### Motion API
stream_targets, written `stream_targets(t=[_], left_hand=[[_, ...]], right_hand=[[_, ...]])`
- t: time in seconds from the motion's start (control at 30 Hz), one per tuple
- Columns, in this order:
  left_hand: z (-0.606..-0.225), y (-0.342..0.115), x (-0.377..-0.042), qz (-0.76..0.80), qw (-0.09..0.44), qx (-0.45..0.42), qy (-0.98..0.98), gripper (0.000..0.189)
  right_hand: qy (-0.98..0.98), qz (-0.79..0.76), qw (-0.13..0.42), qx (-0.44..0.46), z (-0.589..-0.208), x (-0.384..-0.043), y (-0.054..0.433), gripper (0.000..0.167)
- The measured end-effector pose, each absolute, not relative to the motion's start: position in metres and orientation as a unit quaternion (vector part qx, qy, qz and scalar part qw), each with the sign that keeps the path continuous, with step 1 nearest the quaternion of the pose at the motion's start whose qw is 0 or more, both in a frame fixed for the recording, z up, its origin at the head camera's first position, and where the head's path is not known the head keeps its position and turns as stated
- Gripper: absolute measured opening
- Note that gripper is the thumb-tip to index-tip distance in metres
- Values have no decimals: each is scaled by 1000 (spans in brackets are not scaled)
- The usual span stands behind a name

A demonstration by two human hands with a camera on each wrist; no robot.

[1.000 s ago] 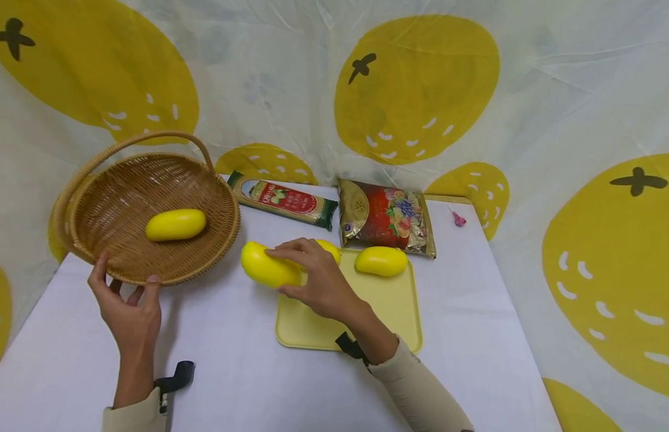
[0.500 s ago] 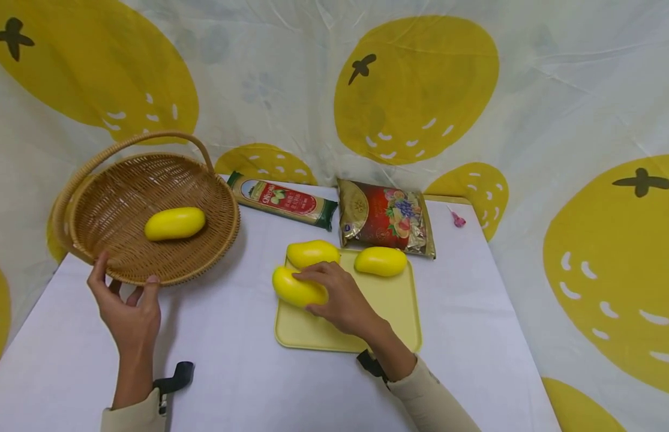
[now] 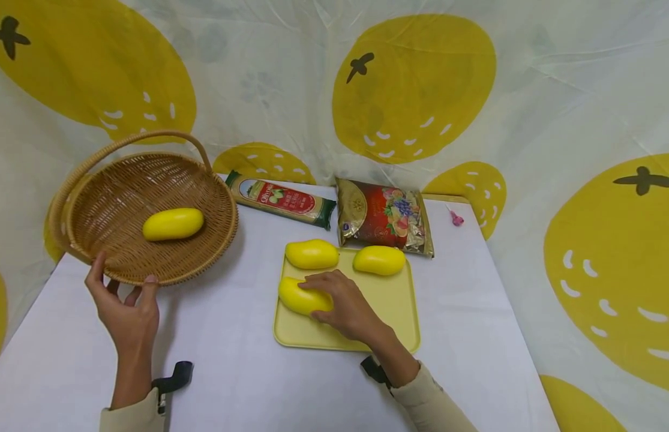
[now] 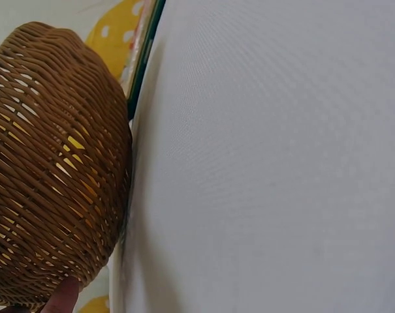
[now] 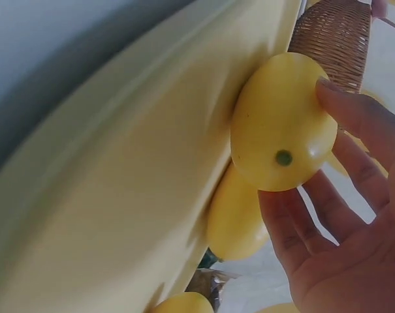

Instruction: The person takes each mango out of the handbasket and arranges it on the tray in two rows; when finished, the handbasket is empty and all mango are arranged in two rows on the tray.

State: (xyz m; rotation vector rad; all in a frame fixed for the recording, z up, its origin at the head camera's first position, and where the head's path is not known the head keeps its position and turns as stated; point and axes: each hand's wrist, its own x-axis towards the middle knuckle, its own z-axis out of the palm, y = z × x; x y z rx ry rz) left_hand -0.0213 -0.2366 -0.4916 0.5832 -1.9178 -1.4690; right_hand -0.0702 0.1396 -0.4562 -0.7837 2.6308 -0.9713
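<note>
At the left of the head view, my left hand (image 3: 130, 318) holds the near rim of a wicker basket (image 3: 113, 192), its thumb and fingers spread along the edge. Inside the basket, which is tilted toward me, lies one yellow mango (image 3: 173, 224). My right hand (image 3: 349, 307) grips another mango (image 3: 295, 296) at the left side of a pale yellow tray (image 3: 377, 318). In the right wrist view this mango (image 5: 282, 120) appears to rest against the tray surface, thumb on one side and fingers on the other. Two more mangoes, one left (image 3: 311, 254) and one right (image 3: 380, 260), lie along the tray's far side.
Behind the tray lies a red and gold bag (image 3: 383, 216). To its left is a long green and red packet (image 3: 282, 201). A small pink item (image 3: 456, 218) lies near the back right corner of the white-covered table (image 3: 231, 348). A fruit-print cloth (image 3: 291, 78) hangs behind.
My right hand has carried its mango rightward and toward me, from beside the tray's left edge down onto the tray. The left hand and basket have stayed in place.
</note>
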Motion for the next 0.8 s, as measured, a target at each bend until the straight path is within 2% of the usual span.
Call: stream_targets(t=[0.37, 0.8], left_hand=[[-491, -237, -21, -558, 325, 221, -731, 82], [-494, -237, -21, -556, 321, 225, -733, 82]], right_hand=[[880, -365, 59, -297, -433, -79, 123, 57], [832, -426, -3, -357, -387, -93, 51, 57]])
